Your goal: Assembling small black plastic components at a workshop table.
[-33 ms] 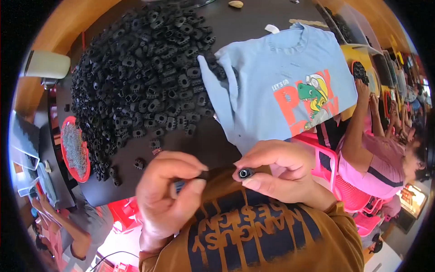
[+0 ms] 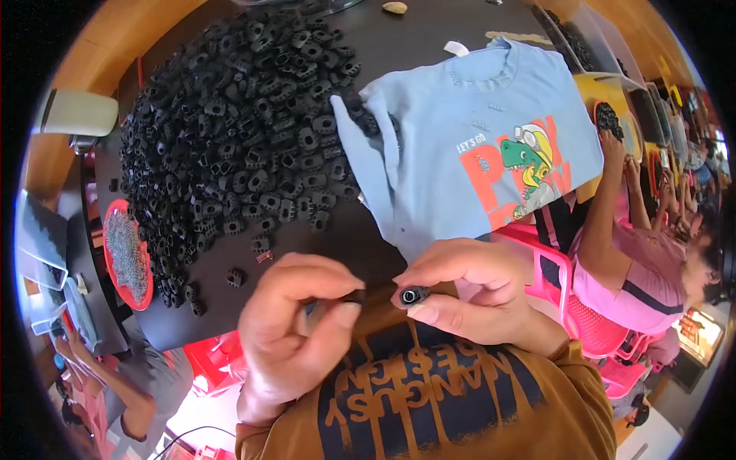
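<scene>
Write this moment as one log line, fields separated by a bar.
left hand: pinches black part | right hand: holds black ring | pile: on table

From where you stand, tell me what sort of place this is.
Probably a small assembly workshop. A big heap of black rubber parts covers the dark table, a red tray sits at its edge, and other people work alongside. The right hand pinches a small black piece.

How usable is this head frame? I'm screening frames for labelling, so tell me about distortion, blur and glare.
Head view: strong fisheye bend, black corners; hands, left and right, sharp; black parts crisp; bright washout at lower-left rim.
</scene>
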A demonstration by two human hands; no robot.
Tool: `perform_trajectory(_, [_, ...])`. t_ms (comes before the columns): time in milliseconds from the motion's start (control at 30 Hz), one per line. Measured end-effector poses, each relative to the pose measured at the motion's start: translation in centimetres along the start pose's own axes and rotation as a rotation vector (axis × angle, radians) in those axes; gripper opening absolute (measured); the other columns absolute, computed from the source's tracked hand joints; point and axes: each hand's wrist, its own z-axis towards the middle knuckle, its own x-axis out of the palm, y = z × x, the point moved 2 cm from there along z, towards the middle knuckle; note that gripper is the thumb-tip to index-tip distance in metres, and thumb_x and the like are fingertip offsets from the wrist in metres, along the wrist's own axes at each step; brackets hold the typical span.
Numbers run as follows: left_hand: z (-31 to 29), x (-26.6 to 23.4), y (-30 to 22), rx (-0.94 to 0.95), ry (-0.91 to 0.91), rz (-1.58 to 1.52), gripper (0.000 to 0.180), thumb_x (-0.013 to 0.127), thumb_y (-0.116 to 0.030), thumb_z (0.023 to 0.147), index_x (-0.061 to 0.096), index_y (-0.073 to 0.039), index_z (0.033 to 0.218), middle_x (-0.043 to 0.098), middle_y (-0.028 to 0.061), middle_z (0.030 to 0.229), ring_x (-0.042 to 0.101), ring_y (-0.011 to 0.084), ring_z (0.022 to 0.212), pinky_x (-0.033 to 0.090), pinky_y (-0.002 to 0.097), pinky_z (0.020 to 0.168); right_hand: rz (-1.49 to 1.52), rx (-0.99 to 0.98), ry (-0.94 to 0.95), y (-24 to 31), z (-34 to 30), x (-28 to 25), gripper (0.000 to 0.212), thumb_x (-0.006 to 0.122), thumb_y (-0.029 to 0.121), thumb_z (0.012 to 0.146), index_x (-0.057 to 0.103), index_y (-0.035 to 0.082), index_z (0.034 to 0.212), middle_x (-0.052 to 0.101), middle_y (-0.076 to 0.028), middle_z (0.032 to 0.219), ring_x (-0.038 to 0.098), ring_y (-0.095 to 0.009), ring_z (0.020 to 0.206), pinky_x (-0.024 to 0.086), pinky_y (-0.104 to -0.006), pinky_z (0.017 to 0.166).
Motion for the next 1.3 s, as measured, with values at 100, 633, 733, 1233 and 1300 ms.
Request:
perform_trajectory(100, [1.1, 1.4, -0.2, 0.121, 0.146, 0.287, 0.031, 0.059, 0.012, 0.076, 0.063, 0.000, 0.104, 0.060, 0.0117, 0.092, 0.060, 0.0168, 0.076, 0.047, 0.0244, 0.063, -0.006, -0.011, -0.013, 0.3, -0.5, -0.2, 0.022, 0.069, 0.001, 0.080, 0.064, -0.002, 0.102, 0.065, -0.009, 0.090, 0.061, -0.013, 0.077, 0.046, -0.0246, 0.065])
perform_trajectory(633, [0.3, 2.2, 0.6, -0.270, 0.072, 0.125, 0.021, 0.054, 0.010, 0.081, 0.058, 0.003, 0.101, 0.061, 0.0096, 0.094, 0.059, 0.0105, 0.079, 0.048, 0.0214, 0.069, 0.002, -0.011, -0.046, 0.0, -1.1, -0.8, 0.020, 0.068, 0.002, 0.081, 0.065, -0.002, 0.101, 0.066, -0.008, 0.086, 0.061, -0.013, 0.074, 0.046, -0.0247, 0.064])
perform_trajectory(733, [0.0, 2.2, 0.0, -0.328, -0.002, -0.207, 0.021, 0.053, 0.010, 0.083, 0.057, 0.002, 0.102, 0.061, 0.0108, 0.098, 0.057, 0.0084, 0.076, 0.047, 0.0201, 0.067, 0.023, 0.073, -0.008, 0.1, -1.3, -1.0, 0.022, 0.068, -0.001, 0.079, 0.064, -0.005, 0.100, 0.067, -0.013, 0.095, 0.064, -0.020, 0.085, 0.048, -0.0276, 0.074])
perform_trajectory(1233, [0.1, 2.6, 0.0, -0.402, 0.008, -0.433, 0.014, 0.057, 0.005, 0.085, 0.060, 0.001, 0.098, 0.057, 0.0026, 0.090, 0.048, 0.0033, 0.069, 0.038, 0.0167, 0.059, -0.061, 0.076, -0.019, 0.2, -1.0, -0.5, 0.021, 0.069, -0.001, 0.078, 0.065, -0.004, 0.099, 0.066, -0.012, 0.089, 0.063, -0.019, 0.078, 0.047, -0.0269, 0.067])
perform_trajectory(1300, [0.1, 2.6, 0.1, -0.419, 0.016, -0.405, 0.013, 0.057, 0.004, 0.086, 0.060, 0.001, 0.098, 0.057, 0.0011, 0.087, 0.048, 0.0024, 0.067, 0.038, 0.0166, 0.057, -0.099, 0.039, -0.017, 0.2, -1.0, -0.6, 0.021, 0.069, -0.001, 0.078, 0.065, -0.003, 0.098, 0.066, -0.011, 0.088, 0.063, -0.019, 0.076, 0.047, -0.0273, 0.065])
